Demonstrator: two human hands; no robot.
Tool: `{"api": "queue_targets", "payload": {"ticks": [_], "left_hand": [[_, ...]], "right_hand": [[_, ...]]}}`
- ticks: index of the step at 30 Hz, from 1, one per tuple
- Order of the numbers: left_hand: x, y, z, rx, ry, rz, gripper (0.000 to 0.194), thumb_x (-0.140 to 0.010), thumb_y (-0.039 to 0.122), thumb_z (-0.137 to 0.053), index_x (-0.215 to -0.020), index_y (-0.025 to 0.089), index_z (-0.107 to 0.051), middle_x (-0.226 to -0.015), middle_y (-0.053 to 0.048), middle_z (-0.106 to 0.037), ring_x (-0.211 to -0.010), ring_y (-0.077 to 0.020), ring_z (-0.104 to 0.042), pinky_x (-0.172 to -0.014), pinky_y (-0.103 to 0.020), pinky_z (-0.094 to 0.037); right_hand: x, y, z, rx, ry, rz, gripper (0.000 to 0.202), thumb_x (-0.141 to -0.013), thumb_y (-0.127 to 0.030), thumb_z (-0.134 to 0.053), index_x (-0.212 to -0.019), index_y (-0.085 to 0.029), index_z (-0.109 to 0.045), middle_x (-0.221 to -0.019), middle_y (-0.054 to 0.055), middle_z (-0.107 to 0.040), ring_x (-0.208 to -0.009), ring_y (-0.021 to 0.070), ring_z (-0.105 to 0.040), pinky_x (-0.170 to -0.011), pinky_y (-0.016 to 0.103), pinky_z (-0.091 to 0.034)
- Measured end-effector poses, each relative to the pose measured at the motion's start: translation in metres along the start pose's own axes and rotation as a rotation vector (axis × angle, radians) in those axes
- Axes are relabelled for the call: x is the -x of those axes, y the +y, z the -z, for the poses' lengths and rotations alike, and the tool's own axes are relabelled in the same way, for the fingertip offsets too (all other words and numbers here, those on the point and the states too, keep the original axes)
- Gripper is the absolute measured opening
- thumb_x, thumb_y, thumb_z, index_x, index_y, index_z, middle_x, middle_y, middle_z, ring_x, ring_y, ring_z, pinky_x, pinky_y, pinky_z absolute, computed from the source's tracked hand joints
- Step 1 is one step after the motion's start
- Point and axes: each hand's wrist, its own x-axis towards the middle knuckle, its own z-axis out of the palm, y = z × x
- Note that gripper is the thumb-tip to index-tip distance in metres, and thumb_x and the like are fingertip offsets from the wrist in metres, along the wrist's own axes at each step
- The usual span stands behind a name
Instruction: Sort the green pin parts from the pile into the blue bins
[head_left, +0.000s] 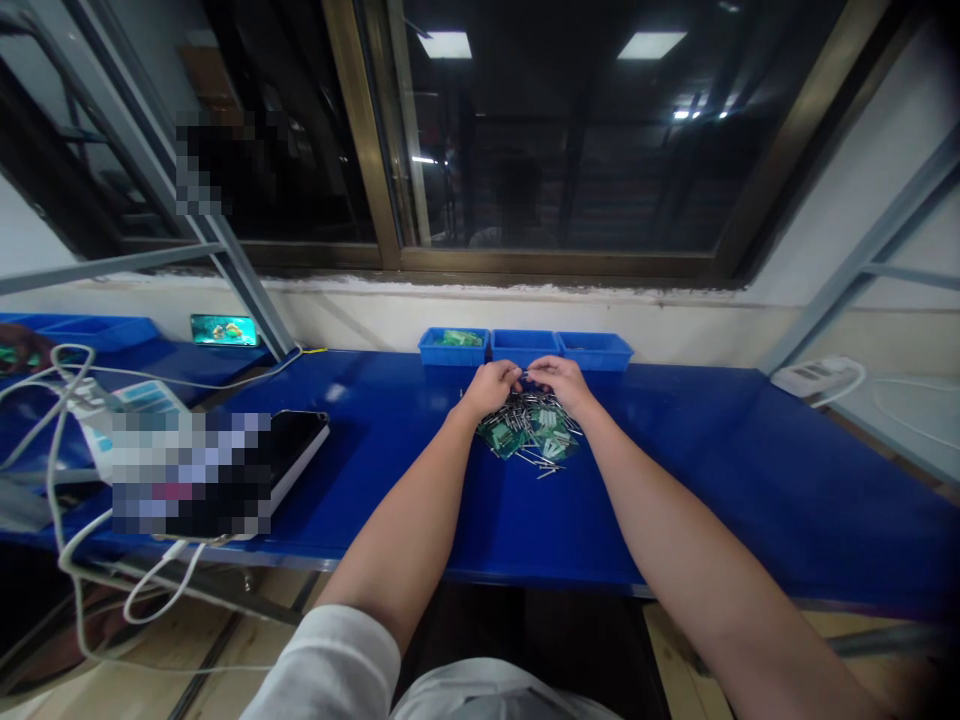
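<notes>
A loose pile of metal screws (551,465) and small green packets (504,438) lies on the blue table (525,530). Over the back of the pile, my left hand (493,387) has its fingers closed together. Close beside it on the right, my right hand (559,380) is also closed in a pinch. A thin, small item shows between the two hands, too small to make out. Just behind them stand three blue bins: the left bin (454,347) holds green packets, while the middle bin (523,347) and right bin (595,350) show little of their contents.
A large phone (300,440) with white cables lies at the left, near a white box (142,410). Farther left, another person's hand (22,350) is by more blue bins. A lit phone (223,330) leans there. A power strip (817,375) sits at the right.
</notes>
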Motion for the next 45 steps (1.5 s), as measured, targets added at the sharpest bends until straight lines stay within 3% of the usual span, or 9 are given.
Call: {"api": "queue_targets", "payload": {"ticks": [5,13,19,23,26,29,36,42,45], "left_hand": [[0.001,0.004,0.002,-0.01,-0.01,0.019,0.034,-0.086,0.038,-0.041,-0.076,0.016,-0.064,-0.076,-0.003,-0.07,-0.066,-0.0127,-0.059,-0.07,-0.023,-0.043],[0.0,0.006,0.009,-0.184,0.164,0.178,0.05,-0.085,0.052,-0.037,-0.058,0.016,-0.059,-0.059,-0.004,-0.062,-0.061,-0.0151,-0.055,-0.06,-0.025,-0.035],[-0.003,0.0,0.011,-0.29,0.242,0.271,0.047,-0.085,0.047,-0.037,-0.052,0.018,-0.054,-0.051,-0.004,-0.054,-0.058,-0.0163,-0.052,-0.056,-0.026,-0.029],[-0.003,-0.003,0.01,-0.318,0.223,0.282,0.044,-0.084,0.044,-0.038,-0.052,0.018,-0.055,-0.054,-0.005,-0.056,-0.061,-0.0177,-0.054,-0.058,-0.027,-0.031],[-0.004,-0.005,0.008,-0.338,0.203,0.281,0.042,-0.083,0.044,-0.039,-0.055,0.019,-0.057,-0.058,-0.006,-0.06,-0.064,-0.019,-0.056,-0.06,-0.027,-0.034],[-0.004,-0.007,0.008,-0.341,0.152,0.318,0.037,-0.081,0.045,-0.043,-0.063,0.019,-0.061,-0.065,-0.007,-0.063,-0.07,-0.0204,-0.058,-0.062,-0.028,-0.036],[0.002,-0.008,0.001,-0.454,0.039,0.207,0.033,-0.075,0.047,-0.052,-0.086,0.021,-0.068,-0.099,-0.01,-0.063,-0.096,-0.0254,-0.054,-0.081,-0.035,-0.04],[0.006,-0.009,-0.005,-0.5,-0.035,0.132,0.029,-0.077,0.041,-0.052,-0.09,0.022,-0.069,-0.099,-0.01,-0.061,-0.098,-0.027,-0.052,-0.085,-0.04,-0.039],[0.005,-0.01,-0.006,-0.512,-0.052,0.132,0.026,-0.077,0.038,-0.051,-0.086,0.022,-0.069,-0.096,-0.01,-0.061,-0.097,-0.027,-0.052,-0.082,-0.04,-0.04]], "right_hand": [[0.0,-0.001,0.001,-0.031,0.036,-0.006,0.021,-0.06,-0.035,-0.065,-0.07,-0.016,-0.065,-0.06,0.002,-0.064,-0.053,0.0127,-0.051,-0.049,0.024,-0.034],[-0.008,0.003,0.017,0.101,0.316,0.089,0.017,-0.063,-0.033,-0.06,-0.064,-0.017,-0.063,-0.058,0.001,-0.062,-0.059,0.0154,-0.056,-0.061,0.028,-0.043],[-0.014,0.012,0.029,0.308,0.36,0.138,0.028,-0.062,-0.03,-0.06,-0.086,-0.016,-0.066,-0.084,0.006,-0.068,-0.083,0.0215,-0.06,-0.08,0.036,-0.044],[-0.016,0.013,0.034,0.535,0.37,0.066,0.056,-0.063,-0.028,-0.06,-0.118,-0.019,-0.056,-0.111,0.008,-0.063,-0.111,0.0277,-0.048,-0.095,0.046,-0.035],[-0.015,0.012,0.034,0.665,0.318,-0.059,0.077,-0.063,-0.028,-0.062,-0.135,-0.023,-0.037,-0.13,0.008,-0.05,-0.123,0.0326,-0.034,-0.098,0.052,-0.029],[-0.013,0.011,0.034,0.731,0.263,-0.068,0.081,-0.064,-0.027,-0.061,-0.139,-0.023,-0.031,-0.135,0.008,-0.044,-0.124,0.034,-0.031,-0.098,0.05,-0.029],[-0.009,0.012,0.026,0.778,0.285,0.152,0.048,-0.067,-0.021,-0.056,-0.114,-0.017,-0.058,-0.113,0.01,-0.059,-0.109,0.0286,-0.046,-0.095,0.044,-0.034],[0.003,0.008,0.004,0.902,-0.092,0.118,0.037,-0.07,-0.039,-0.062,-0.103,-0.021,-0.065,-0.106,0.01,-0.06,-0.104,0.0286,-0.048,-0.09,0.041,-0.036],[0.005,0.01,-0.004,0.952,-0.183,0.098,0.032,-0.072,-0.039,-0.061,-0.098,-0.023,-0.068,-0.104,0.01,-0.061,-0.103,0.0278,-0.049,-0.088,0.039,-0.037]]}}
